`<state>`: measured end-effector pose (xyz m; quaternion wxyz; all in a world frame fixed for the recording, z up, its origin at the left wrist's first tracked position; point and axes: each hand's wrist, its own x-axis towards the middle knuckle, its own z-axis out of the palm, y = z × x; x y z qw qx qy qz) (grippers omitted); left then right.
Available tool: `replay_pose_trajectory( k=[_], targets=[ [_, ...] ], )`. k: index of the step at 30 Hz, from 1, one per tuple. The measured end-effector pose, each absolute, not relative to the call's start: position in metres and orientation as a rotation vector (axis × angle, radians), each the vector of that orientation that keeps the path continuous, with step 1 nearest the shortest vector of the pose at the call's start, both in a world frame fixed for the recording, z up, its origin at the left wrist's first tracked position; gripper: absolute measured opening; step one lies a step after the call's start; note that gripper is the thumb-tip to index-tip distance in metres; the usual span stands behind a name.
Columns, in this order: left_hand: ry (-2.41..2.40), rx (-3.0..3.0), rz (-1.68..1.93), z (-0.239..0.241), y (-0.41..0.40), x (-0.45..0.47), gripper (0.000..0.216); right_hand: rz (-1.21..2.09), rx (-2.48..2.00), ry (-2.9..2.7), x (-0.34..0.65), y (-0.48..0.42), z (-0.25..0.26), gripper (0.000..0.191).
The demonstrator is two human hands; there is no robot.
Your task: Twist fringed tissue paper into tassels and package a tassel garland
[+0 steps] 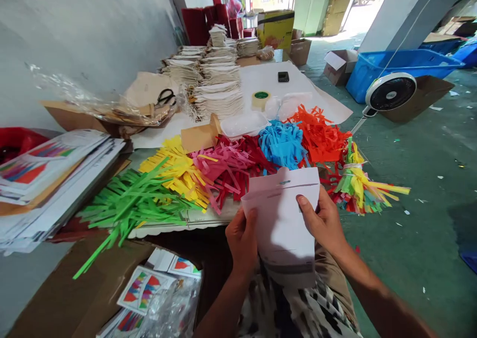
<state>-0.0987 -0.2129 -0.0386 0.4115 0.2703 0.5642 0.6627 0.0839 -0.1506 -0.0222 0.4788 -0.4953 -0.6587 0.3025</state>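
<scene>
Above my lap, a white paper packet [285, 223] with a hang slot near its top edge is held between both hands. My left hand [242, 236] pinches its left side, and my right hand [321, 216] grips the right side with the thumb lying on the front. Just beyond the packet, cut paper strips lie along the table edge: green [130, 201], yellow [179, 171], pink [223, 161], dark red [257, 151], blue [282, 143] and orange-red [323, 131]. A tied multicoloured tassel bundle [352, 179] hangs at the table's right corner.
Stacks of white strung bundles [218, 92], tape [260, 99], a clear plastic tray [244, 125] and scissors [166, 97] lie on the table. Printed sheets [48, 164] are piled at left. An open carton [149, 288] sits below. A fan [391, 94] and blue tub [402, 64] stand right.
</scene>
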Motion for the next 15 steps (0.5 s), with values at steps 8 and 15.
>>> replay_pose_trajectory(
  k=[8,15],
  targets=[
    [1.397,0.748,1.718,-0.0367,-0.2071,-0.0881,0.051,0.763,-1.204,-1.577,0.0879,-0.1568,-0.0193,0.023],
    [1.180,0.409,1.673,-0.0411,-0.2051,-0.0931,0.047,0.659,-1.244,-1.565,0.0825,-0.1571,-0.0221,0.021]
  ],
)
